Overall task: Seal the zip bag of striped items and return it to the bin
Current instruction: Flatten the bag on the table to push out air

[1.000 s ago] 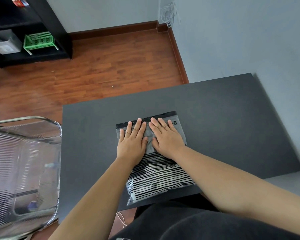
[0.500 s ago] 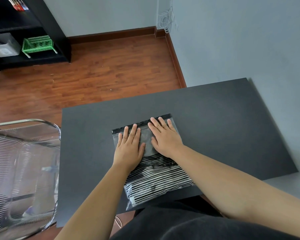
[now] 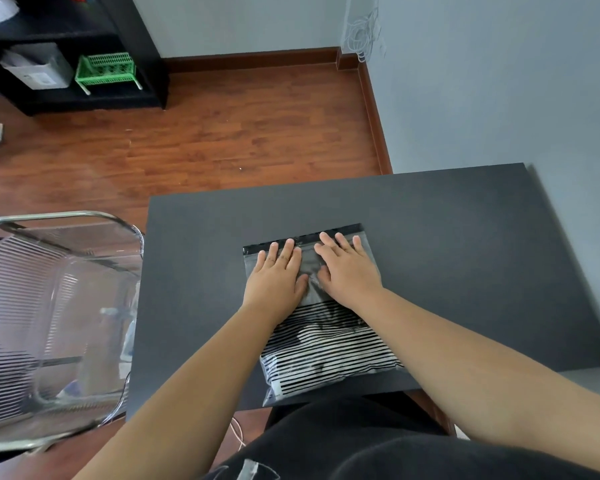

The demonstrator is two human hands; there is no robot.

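Note:
A clear zip bag holding black-and-white striped fabric lies flat on the dark table, its black zip strip at the far end. My left hand presses flat on the bag's upper left part, fingers straight and reaching the zip strip. My right hand presses flat beside it on the upper right, fingertips on the strip. The clear plastic bin stands left of the table, below its edge.
The bag's near end hangs slightly over the table's front edge. A grey wall runs along the right. A black shelf with a green basket stands far back on the wooden floor.
Both hands have stayed flat on the bag's upper part, with my left hand sliding a little to the left. The camera has tilted so the table sits lower in view.

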